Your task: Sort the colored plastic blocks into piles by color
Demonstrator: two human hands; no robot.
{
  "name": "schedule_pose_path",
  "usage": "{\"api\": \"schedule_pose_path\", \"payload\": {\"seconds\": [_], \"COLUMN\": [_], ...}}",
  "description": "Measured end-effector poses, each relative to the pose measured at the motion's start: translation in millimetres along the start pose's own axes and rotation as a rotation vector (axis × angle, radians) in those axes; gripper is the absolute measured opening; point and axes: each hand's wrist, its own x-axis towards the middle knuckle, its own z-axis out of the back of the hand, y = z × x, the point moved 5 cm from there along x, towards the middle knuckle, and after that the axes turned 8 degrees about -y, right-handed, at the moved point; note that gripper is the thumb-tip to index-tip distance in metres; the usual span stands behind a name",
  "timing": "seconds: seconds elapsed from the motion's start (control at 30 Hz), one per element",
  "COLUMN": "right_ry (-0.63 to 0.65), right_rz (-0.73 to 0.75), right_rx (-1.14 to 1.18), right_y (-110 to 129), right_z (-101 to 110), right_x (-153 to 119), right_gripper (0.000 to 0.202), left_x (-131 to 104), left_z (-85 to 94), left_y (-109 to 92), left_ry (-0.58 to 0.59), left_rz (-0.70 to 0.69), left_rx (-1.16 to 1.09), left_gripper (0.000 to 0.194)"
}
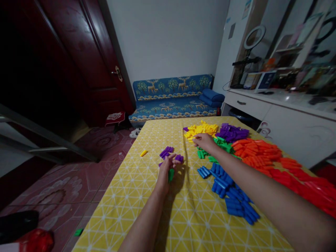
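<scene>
The left hand (168, 165) was spread over purple plastic pieces (166, 151); the right hand (205, 141) curled at the yellow plastic pieces (206, 127), any pinch unclear. Light, careful picking suited loose heaps.

no letters, numbers, brand names or signs legible in the head view. surfaces that might carry print, none readable: dark blue and white box (266, 81) on the white dresser (249, 105), front too small and blurred; paler box (252, 81) just beside it, same trouble. light blue and white sticker (246, 9) high on the white cabinet (225, 57), marks too blurred to make out. grey patch (231, 30) lower down, nothing decipherable.
</scene>
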Motion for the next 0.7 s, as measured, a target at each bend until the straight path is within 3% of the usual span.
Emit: {"api": "schedule_pose_path", "payload": {"seconds": [0.1,0.17,0.23,0.4,0.47,0.53,0.6,0.7], "right_ry": [-0.201,-0.264,-0.206,0.235,0.247,0.181,0.132,0.124], "right_rz": [0.021,0.051,0.091,0.132,0.177,0.210,0.169,0.041], "right_rx": [-0.027,-0.019,0.038,0.150,0.081,0.053,0.109,0.227], "right_y": [1.4,4.2,7.9,19.0,23.2,24.6,19.9,5.0], "right_z": [17.8,17.8,4.4,-52.3,-61.8,-63.1,-62.2,-62.8], "right_x": [23.0,15.2,-9.4,-103.1,-130.1,-145.3,-153.0,-162.5], "right_gripper": [0.029,0.038,0.036,0.027,0.031,0.034,0.029,0.021], "left_x": [-0.1,-1.5,-3.6,-10.0,-13.6,-17.3,-20.5,-20.7], "left_z": [-1.0,-2.4,-4.0,-5.6,-6.5,-8.4,-10.1,-6.2], "left_y": [-3.0,-7.5,-12.1,-21.3,-21.6,-19.9,-20.4,-31.9], "left_ry": [0.016,0.023,0.032,0.037,0.039,0.045,0.049,0.015], "left_rz": [0.017,-0.015,-0.054,-0.196,-0.242,-0.249,-0.268,-0.403], "left_rx": [-0.094,-0.113,-0.095,-0.047,-0.043,-0.028,-0.007,0.107], "left_gripper": [0.072,0.073,0.073,0.070,0.068,0.066,0.065,0.051]}}
